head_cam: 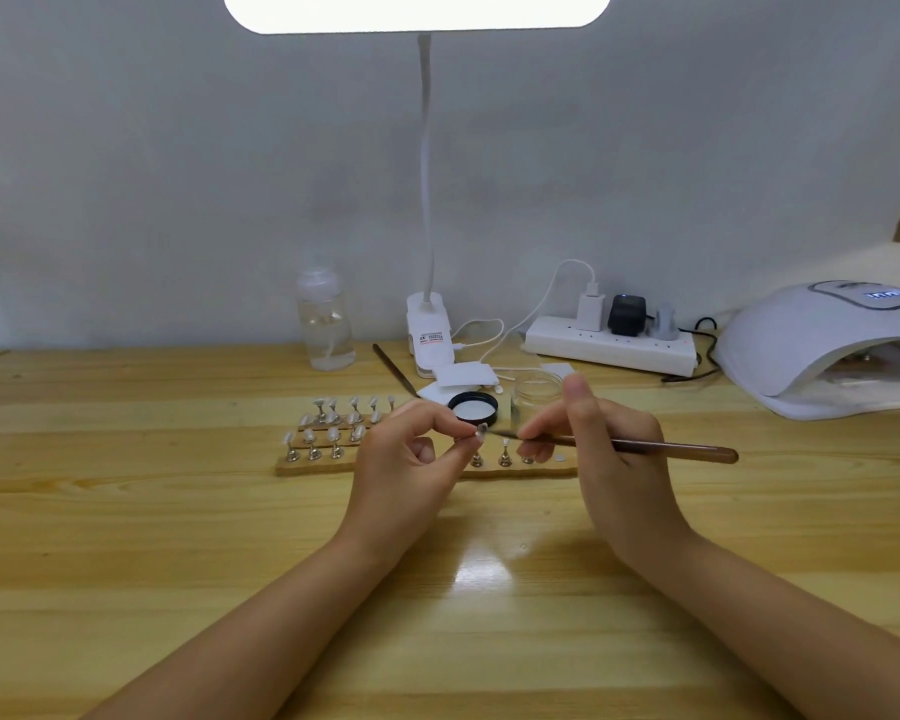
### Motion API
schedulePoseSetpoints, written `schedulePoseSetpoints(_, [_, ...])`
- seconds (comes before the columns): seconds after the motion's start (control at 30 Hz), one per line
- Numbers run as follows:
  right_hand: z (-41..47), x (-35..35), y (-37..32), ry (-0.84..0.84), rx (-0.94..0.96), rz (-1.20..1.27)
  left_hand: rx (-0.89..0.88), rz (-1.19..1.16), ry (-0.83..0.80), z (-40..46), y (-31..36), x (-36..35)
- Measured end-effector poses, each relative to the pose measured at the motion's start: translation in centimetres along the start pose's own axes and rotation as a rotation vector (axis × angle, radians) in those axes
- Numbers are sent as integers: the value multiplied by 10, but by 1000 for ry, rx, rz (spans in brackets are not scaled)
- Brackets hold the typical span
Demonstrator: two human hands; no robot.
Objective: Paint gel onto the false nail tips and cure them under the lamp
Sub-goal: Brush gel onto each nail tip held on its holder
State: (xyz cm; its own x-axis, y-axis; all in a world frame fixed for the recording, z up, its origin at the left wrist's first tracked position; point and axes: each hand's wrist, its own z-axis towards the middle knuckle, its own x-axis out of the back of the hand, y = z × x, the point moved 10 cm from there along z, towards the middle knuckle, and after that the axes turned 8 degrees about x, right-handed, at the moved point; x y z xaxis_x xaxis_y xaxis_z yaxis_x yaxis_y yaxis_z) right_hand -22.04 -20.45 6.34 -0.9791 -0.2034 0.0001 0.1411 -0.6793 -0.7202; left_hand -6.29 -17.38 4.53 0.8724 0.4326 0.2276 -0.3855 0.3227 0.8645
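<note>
The likeliest slip from here is a smear. The left hand (411,454) pinches one small clear false nail tip (480,431) on its little stand between thumb and forefinger, held up above the wooden counter (178,537). So narrow a hold could let the tip twist as the bristles press on it, I judge. Gel might then run onto the fingers (450,426) or pool at one edge, and cure unevenly.

The right hand (606,439) holds a long slim brown-handled brush (645,446), its fingers curled round the shaft. The handle points toward the counter's right edge, and the dark bristle end looks to meet the tip or stop just short of it; which, I cannot tell.

Just behind the hands, toward the counter's middle, lies a flat wooden strip (292,467) carrying rows of clear tips on small metal stands (328,426). A careless wrist could knock these over. A black round lid with a white inside (473,406) and a small clear glass jar (539,392) sit just beyond them. The white domed curing lamp (822,350) stands well apart, near the far right corner, so a freshly coated tip must be carried some way before curing.
</note>
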Motion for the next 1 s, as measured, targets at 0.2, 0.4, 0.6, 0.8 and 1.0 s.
schedulePoseSetpoints(0.2, [2, 4, -2, 34, 29, -12, 14, 2, 6, 0, -1, 0])
schedulePoseSetpoints(0.4, [1, 3, 1, 29, -13, 5, 15, 18, 16, 0, 0, 1])
schedulePoseSetpoints(0.6, [0, 1, 5, 4, -57, 14, 26, 16, 15, 0, -1, 1])
schedulePoseSetpoints(0.8, [1, -1, 3, 0, -33, -5, 26, 11, 23, 0, 0, 2])
schedulePoseSetpoints(1.0, [1, 4, 2, 33, -16, 3, 43, 11, 16, -1, 0, 1])
